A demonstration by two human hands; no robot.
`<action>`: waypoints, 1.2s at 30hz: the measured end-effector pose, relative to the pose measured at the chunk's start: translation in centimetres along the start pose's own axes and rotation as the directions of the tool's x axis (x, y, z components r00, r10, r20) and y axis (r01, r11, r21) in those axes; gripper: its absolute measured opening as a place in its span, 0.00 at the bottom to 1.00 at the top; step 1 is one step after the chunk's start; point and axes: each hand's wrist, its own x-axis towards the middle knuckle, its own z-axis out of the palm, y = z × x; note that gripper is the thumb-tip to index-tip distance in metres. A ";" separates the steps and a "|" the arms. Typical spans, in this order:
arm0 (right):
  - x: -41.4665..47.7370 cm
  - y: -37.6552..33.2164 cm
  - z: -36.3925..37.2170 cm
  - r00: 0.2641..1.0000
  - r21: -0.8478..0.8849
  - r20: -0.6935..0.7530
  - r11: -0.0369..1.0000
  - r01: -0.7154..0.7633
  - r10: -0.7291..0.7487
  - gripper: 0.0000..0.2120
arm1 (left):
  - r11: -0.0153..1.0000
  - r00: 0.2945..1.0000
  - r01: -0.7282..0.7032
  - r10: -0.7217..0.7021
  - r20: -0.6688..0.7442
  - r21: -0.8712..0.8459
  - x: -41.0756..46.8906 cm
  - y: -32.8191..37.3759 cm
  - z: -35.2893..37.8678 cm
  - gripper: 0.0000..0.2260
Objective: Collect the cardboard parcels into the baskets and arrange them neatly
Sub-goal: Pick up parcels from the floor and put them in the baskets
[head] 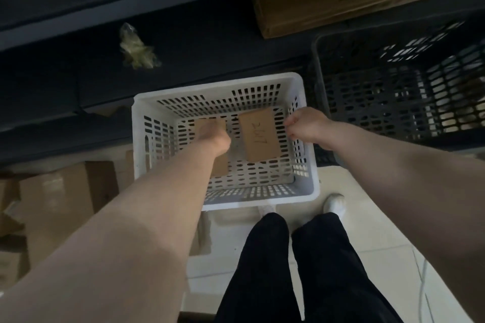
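Two hands reach into the white basket (215,86): left hand (212,136) covers the plain cardboard parcel (221,168), and I cannot tell what its fingers grasp; right hand (307,126), fingers loosely curled and empty, hovers near the numbered cardboard parcel (259,136).

Handwritten in dark pen on the right-hand cardboard parcel (259,135) inside the white basket (217,86): digits, roughly "2617", middle ones unclear.
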 end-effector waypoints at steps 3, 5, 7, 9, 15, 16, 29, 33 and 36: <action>1.8 -0.4 2.6 0.998 0.055 0.057 0.998 0.015 -0.018 0.15 | 0.996 0.995 0.089 -0.088 0.044 0.000 1.8 -2.9 2.1 0.21; 3.2 -0.6 4.4 0.994 0.053 0.104 0.998 0.016 -0.022 0.15 | 0.986 0.984 0.169 -0.168 0.057 -0.015 3.9 -4.8 3.4 0.22; 5.1 -0.7 6.0 0.990 0.042 0.142 0.999 0.014 -0.020 0.15 | 0.969 0.970 0.241 -0.240 0.033 -0.053 6.5 -6.3 4.8 0.23; 7.0 -0.9 7.6 0.987 0.038 0.162 0.999 0.010 -0.016 0.15 | 0.942 0.947 0.320 -0.321 0.013 -0.104 9.0 -7.3 6.3 0.26; 11.7 -0.8 9.9 0.987 -0.110 0.160 0.994 -0.003 0.021 0.15 | 0.890 0.915 0.387 -0.403 -0.022 -0.240 14.7 -8.7 10.4 0.31; 12.2 -0.7 10.1 0.989 -0.135 0.144 0.991 -0.014 0.033 0.15 | 0.910 0.923 0.360 -0.380 -0.067 -0.204 14.8 -8.5 10.8 0.31; 16.3 0.1 14.6 0.949 0.027 0.294 0.991 -0.132 0.119 0.21 | 0.598 0.924 0.377 -0.185 0.335 -0.708 16.0 -7.1 16.4 0.48; 18.0 1.8 15.0 0.915 0.053 0.383 0.986 -0.161 0.129 0.32 | 0.609 0.956 0.270 -0.263 0.131 -0.745 16.0 -7.3 17.0 0.27; 17.7 1.9 13.8 0.957 0.184 0.272 0.970 -0.157 0.103 0.28 | 0.565 0.974 0.203 -0.205 0.102 -0.800 15.9 -7.6 15.8 0.20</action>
